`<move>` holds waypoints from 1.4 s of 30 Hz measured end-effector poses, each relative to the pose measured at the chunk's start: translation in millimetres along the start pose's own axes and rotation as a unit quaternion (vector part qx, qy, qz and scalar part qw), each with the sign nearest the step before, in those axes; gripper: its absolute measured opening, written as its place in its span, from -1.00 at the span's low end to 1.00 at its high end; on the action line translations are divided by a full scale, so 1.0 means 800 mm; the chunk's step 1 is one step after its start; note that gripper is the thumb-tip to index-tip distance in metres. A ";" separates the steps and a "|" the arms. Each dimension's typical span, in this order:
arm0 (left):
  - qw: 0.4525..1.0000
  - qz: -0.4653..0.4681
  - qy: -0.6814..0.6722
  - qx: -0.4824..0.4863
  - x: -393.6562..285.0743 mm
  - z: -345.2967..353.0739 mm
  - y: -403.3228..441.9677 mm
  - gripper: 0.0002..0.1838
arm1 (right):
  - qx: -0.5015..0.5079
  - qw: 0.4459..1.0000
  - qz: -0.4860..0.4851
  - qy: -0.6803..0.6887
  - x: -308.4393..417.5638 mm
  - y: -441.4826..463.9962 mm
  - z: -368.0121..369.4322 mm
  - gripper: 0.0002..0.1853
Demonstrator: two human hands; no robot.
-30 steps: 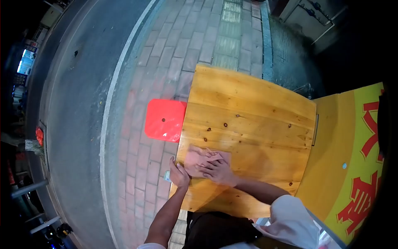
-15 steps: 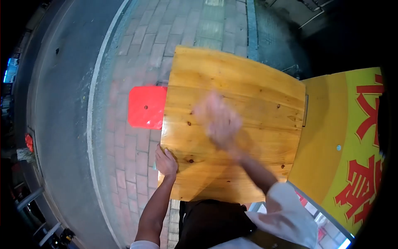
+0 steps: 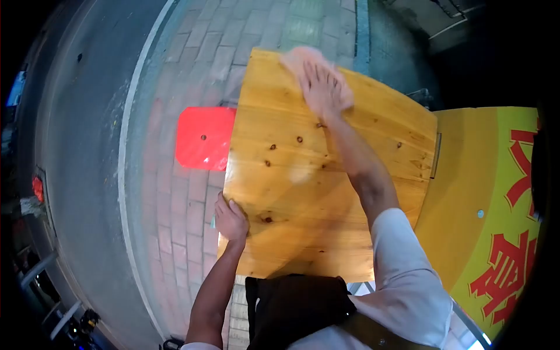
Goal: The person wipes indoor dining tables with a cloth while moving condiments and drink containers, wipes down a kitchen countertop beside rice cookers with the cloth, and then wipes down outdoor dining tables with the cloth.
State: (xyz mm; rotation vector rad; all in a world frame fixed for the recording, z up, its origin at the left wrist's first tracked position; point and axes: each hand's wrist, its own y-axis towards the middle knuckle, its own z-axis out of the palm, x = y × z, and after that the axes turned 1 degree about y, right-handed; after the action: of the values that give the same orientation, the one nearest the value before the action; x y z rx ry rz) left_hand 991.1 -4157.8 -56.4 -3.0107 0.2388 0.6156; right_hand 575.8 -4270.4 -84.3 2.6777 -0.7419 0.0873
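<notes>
A wooden table (image 3: pixel 344 198) with a glossy, knotty top stands before me. My right hand (image 3: pixel 322 93) is stretched to its far edge, pressing a pale pink cloth (image 3: pixel 308 57) on the wood. The fingers lie over the cloth, and its outline is slightly blurred. At the left edge of the table, my left hand (image 3: pixel 232 220) grips the rim near the front corner; part of its fingers is hidden over the side. Something small and pale green shows beside that hand, too little to name.
A red plastic stool (image 3: pixel 204 149) stands against the table's left side on the brick pavement (image 3: pixel 175 216). Further left runs a road (image 3: pixel 87 175) with a white line. A yellow sign panel (image 3: pixel 496 175) with red characters adjoins the table's right side.
My right hand has swept the cloth from the middle of the table to its far edge, and the arm is now extended. My left hand keeps its place on the rim.
</notes>
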 end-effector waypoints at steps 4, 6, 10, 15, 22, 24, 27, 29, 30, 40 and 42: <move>0.998 -0.026 -0.057 0.026 0.012 -0.003 -0.004 -0.43 | 0.005 0.998 -0.057 0.040 0.078 -0.013 -0.010 -0.43; 0.967 -0.037 -0.253 -0.013 0.014 -0.012 -0.008 -0.36 | 0.055 0.996 -0.053 0.051 0.159 -0.099 -0.038 -0.46; 0.846 -0.142 -0.514 -0.014 0.060 -0.047 0.013 -0.23 | 0.108 0.962 -0.197 0.155 0.280 -0.373 -0.106 -0.47; 0.901 -0.072 -0.428 0.000 0.095 -0.127 0.026 -0.27 | 0.215 0.867 -0.330 0.305 0.299 -0.523 -0.194 -0.51; 0.913 -0.111 -0.389 -0.052 0.121 -0.162 -0.051 -0.31 | 0.296 0.892 -0.145 0.310 0.247 -0.203 -0.124 -0.56; 0.928 -0.116 -0.352 -0.036 0.136 -0.171 -0.090 -0.32 | 0.030 0.966 -0.200 0.159 0.237 -0.167 -0.058 -0.53; 0.931 -0.167 -0.323 -0.036 0.169 -0.167 -0.156 -0.31 | -0.001 0.980 -0.107 0.167 0.271 -0.195 -0.063 -0.49; 0.927 -0.198 -0.313 -0.054 0.193 -0.163 -0.201 -0.30 | 0.038 0.994 -0.078 0.065 0.329 -0.314 -0.068 -0.46; 0.925 -0.211 -0.310 -0.067 0.195 -0.159 -0.207 -0.29 | 0.081 0.975 -0.152 0.138 0.335 -0.379 -0.090 -0.43; 0.919 -0.210 -0.322 -0.084 0.226 -0.196 -0.248 -0.27 | 0.308 0.847 -0.107 0.420 0.311 -0.425 -0.211 -0.45; 0.902 -0.231 -0.358 -0.071 0.230 -0.197 -0.259 -0.30 | 0.405 0.640 0.107 0.645 0.297 -0.391 -0.208 -0.53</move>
State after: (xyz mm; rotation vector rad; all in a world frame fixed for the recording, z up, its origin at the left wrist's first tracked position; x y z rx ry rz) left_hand 1253.0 -3993.1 21.5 -2.5539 -0.5552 1.6276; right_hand 945.2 -4077.1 5.8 2.1222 -0.4747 2.5444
